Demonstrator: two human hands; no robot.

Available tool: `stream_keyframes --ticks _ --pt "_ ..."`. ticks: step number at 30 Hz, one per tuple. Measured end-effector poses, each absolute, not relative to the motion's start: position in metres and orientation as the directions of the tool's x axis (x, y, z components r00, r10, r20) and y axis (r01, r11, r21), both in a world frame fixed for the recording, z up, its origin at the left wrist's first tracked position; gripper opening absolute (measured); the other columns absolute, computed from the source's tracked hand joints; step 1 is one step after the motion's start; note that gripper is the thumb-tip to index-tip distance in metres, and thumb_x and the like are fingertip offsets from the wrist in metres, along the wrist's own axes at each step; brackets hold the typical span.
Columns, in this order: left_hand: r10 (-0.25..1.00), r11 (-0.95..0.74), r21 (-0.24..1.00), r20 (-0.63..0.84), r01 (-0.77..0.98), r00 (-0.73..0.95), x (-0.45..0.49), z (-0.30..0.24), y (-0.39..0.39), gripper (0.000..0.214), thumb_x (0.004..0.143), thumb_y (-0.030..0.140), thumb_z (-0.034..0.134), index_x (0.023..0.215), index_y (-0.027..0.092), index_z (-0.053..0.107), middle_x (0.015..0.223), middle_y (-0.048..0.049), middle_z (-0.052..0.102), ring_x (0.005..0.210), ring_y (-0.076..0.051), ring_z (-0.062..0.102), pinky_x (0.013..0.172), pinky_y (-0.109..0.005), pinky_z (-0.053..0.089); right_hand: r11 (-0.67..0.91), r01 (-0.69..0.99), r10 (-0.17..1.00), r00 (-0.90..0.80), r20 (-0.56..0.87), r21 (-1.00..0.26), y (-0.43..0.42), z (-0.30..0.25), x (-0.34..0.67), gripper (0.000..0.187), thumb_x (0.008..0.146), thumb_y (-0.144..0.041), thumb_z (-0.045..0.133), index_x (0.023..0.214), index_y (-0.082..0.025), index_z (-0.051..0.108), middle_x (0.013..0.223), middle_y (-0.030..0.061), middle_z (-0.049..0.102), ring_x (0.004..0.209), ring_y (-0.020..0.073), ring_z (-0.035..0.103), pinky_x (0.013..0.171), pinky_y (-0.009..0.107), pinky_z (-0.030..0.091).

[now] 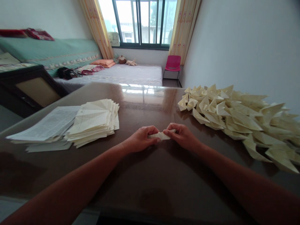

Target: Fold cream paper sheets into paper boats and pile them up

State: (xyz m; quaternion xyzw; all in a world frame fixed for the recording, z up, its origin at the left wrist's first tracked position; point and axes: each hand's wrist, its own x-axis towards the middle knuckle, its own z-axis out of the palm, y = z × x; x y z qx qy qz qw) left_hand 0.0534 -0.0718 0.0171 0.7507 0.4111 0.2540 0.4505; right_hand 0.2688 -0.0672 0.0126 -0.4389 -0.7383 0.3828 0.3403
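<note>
A small strip of folded cream paper point(161, 136) is held level between my two hands, over the middle of the brown table. My left hand point(143, 138) pinches its left end between thumb and fingers. At the other end, my right hand point(179, 134) grips the paper with the thumb on top. Fingers cover both ends, so only the middle part of the folded paper shows clearly.
Stacks of cream paper sheets point(92, 123) and printed sheets point(47, 123) lie on the left of the glossy table point(140, 181). A large heap of folded paper boats point(229, 112) covers the right side. Beyond are a bed point(136, 73) and a pink chair point(172, 63).
</note>
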Motion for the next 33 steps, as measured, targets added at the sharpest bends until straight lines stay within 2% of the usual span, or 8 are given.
stream_keyframes --ticks 3,6,10,16,20,26,29,33 --pt "0.833 -0.195 0.924 -0.022 0.330 0.553 0.051 0.015 -0.069 0.028 0.078 0.034 0.063 0.099 0.017 0.055 0.078 0.0004 0.064 0.061 -0.010 0.054 0.054 -0.019 0.041 0.191 0.287 0.857 -0.514 0.017 -0.939 -0.062 0.013 0.275 0.034 0.077 -0.049 0.066 0.081 -0.015 0.063 0.062 -0.0035 0.057 0.053 0.0083 0.047 0.047 0.019 0.034" --pt "0.841 -0.275 0.881 0.027 0.385 0.540 0.050 0.015 -0.069 0.023 0.078 0.033 0.064 0.092 0.017 0.057 0.071 0.0033 0.060 0.059 -0.009 0.050 0.054 -0.018 0.039 0.176 0.295 0.818 -0.574 -0.027 -0.939 -0.062 0.012 0.278 0.042 0.067 -0.043 0.076 0.097 -0.015 0.066 0.075 -0.0010 0.064 0.062 0.0109 0.055 0.054 0.021 0.042" --pt "0.849 -0.391 0.746 0.067 0.538 0.524 0.052 0.014 -0.071 0.019 0.077 0.034 0.064 0.082 0.016 0.065 0.066 0.0028 0.058 0.062 -0.011 0.051 0.057 -0.020 0.038 0.347 0.379 0.810 -0.582 0.071 -0.858 -0.066 0.012 0.277 0.026 0.074 -0.036 0.071 0.091 -0.016 0.070 0.088 0.0029 0.069 0.071 0.0141 0.060 0.062 0.024 0.046" --pt "0.818 -0.526 0.550 0.115 0.649 0.564 0.054 0.017 -0.078 0.016 0.082 0.035 0.061 0.079 0.022 0.068 0.088 -0.0003 0.069 0.078 -0.016 0.060 0.067 -0.023 0.041 0.651 0.458 0.695 -0.680 0.233 -0.605 -0.061 0.012 0.280 0.008 0.077 -0.027 0.070 0.083 -0.022 0.073 0.103 0.0045 0.070 0.096 0.0208 0.059 0.086 0.035 0.045" --pt "0.787 -0.596 0.449 0.160 0.666 0.596 0.054 0.018 -0.079 0.016 0.079 0.035 0.064 0.069 0.023 0.067 0.091 0.0003 0.070 0.087 -0.018 0.059 0.069 -0.024 0.041 0.676 0.474 0.676 -0.704 0.219 -0.564 -0.059 0.011 0.284 0.010 0.075 -0.033 0.073 0.078 -0.023 0.073 0.108 0.0040 0.069 0.101 0.0219 0.058 0.090 0.037 0.043" --pt "0.811 -0.577 0.349 0.144 0.738 0.567 0.054 0.015 -0.079 0.019 0.080 0.038 0.064 0.070 0.022 0.065 0.086 0.0005 0.067 0.079 -0.016 0.060 0.063 -0.025 0.039 0.615 0.497 0.732 -0.649 0.208 -0.612 -0.063 0.010 0.282 0.009 0.077 -0.031 0.071 0.074 -0.022 0.071 0.097 0.0032 0.072 0.092 0.0204 0.060 0.084 0.035 0.045" --pt "0.756 -0.654 0.243 0.256 0.716 0.603 0.052 0.015 -0.079 0.024 0.086 0.038 0.057 0.071 0.021 0.062 0.090 -0.0010 0.067 0.082 -0.016 0.057 0.062 -0.024 0.037 0.596 0.491 0.769 -0.577 0.275 -0.635 -0.064 0.009 0.281 0.010 0.077 -0.031 0.071 0.073 -0.022 0.070 0.095 0.0040 0.072 0.089 0.0209 0.061 0.081 0.035 0.047" --pt "0.642 -0.737 0.121 0.432 0.665 0.633 0.049 0.018 -0.080 0.031 0.095 0.033 0.043 0.074 0.020 0.062 0.092 -0.0039 0.067 0.082 -0.015 0.053 0.064 -0.024 0.038 0.691 0.422 0.707 -0.564 0.427 -0.587 -0.064 0.010 0.281 0.007 0.080 -0.030 0.067 0.079 -0.024 0.069 0.106 0.0052 0.070 0.095 0.0214 0.061 0.087 0.037 0.046"
